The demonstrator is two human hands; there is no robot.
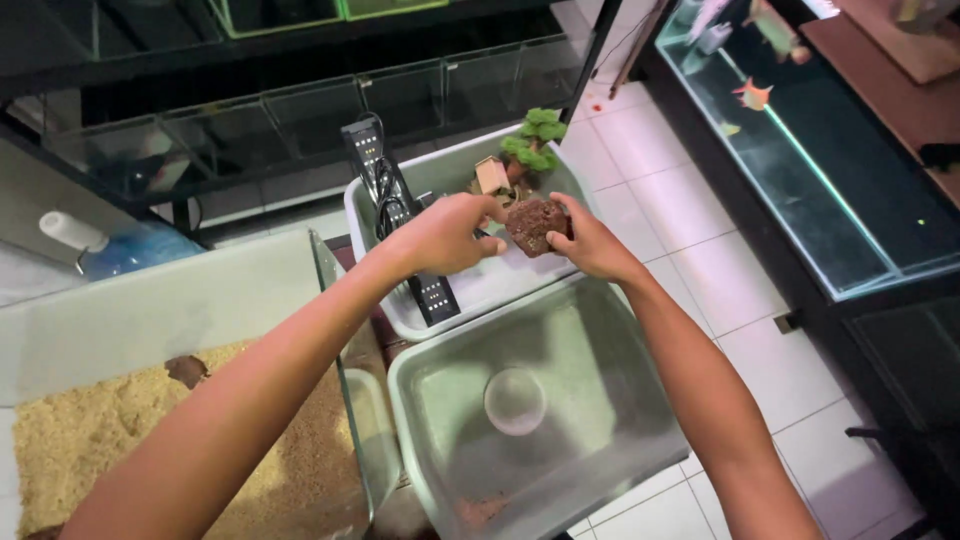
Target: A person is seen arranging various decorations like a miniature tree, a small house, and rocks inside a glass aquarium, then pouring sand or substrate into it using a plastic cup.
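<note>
Right hand [590, 240] grasping brown rock [532, 226] over white tub's [365, 225] rim; left hand [445, 235], fingers curled, touching rock. Empty grey tub [640, 410] at 6 o'clock, black light bar [395, 210] crowding 9 o'clock.

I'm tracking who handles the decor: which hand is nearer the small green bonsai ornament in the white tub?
Right. The right hand grips a dark red lava rock just below the bonsai ornament; the left hand is farther left, beside the black light bar.
</note>
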